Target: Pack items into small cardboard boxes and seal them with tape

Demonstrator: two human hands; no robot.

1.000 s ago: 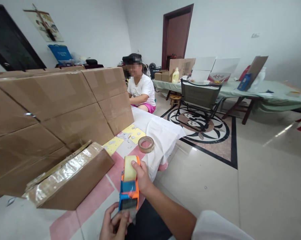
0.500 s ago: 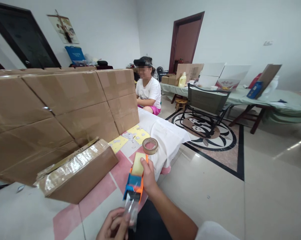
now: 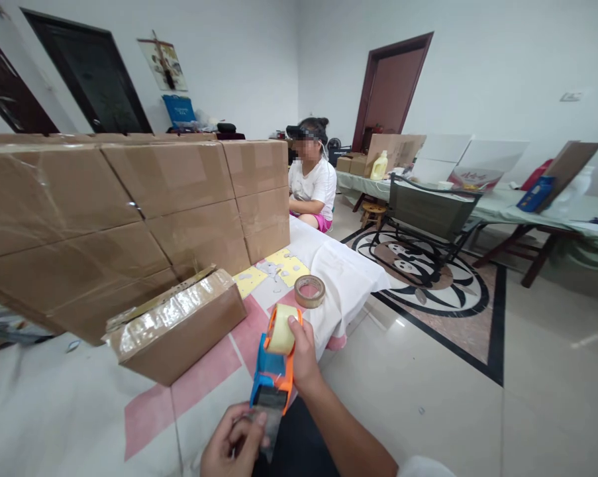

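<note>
My right hand [image 3: 303, 348] grips a blue and orange tape dispenser [image 3: 272, 371] with a roll of clear tape [image 3: 281, 331] in it. Below the dispenser's front end, my left hand [image 3: 236, 440] pinches the loose strip of clear tape [image 3: 270, 430] between thumb and fingers. A separate tape ring [image 3: 309, 291] lies flat on the cloth-covered table [image 3: 204, 377], just beyond the dispenser. To the left sits a single cardboard box [image 3: 189, 338] with shiny tape along its top.
Stacked cardboard boxes [image 3: 189, 179] form a wall at the left. Behind its far end sits a person [image 3: 313, 185] in a white shirt. At the right are a folding chair [image 3: 430, 209] and a long table [image 3: 507, 199] holding bottles and boards.
The view has turned slightly left, shifting the surroundings rightward. The dispenser has tilted, showing more of the roll's side. Both hands keep their holds.
</note>
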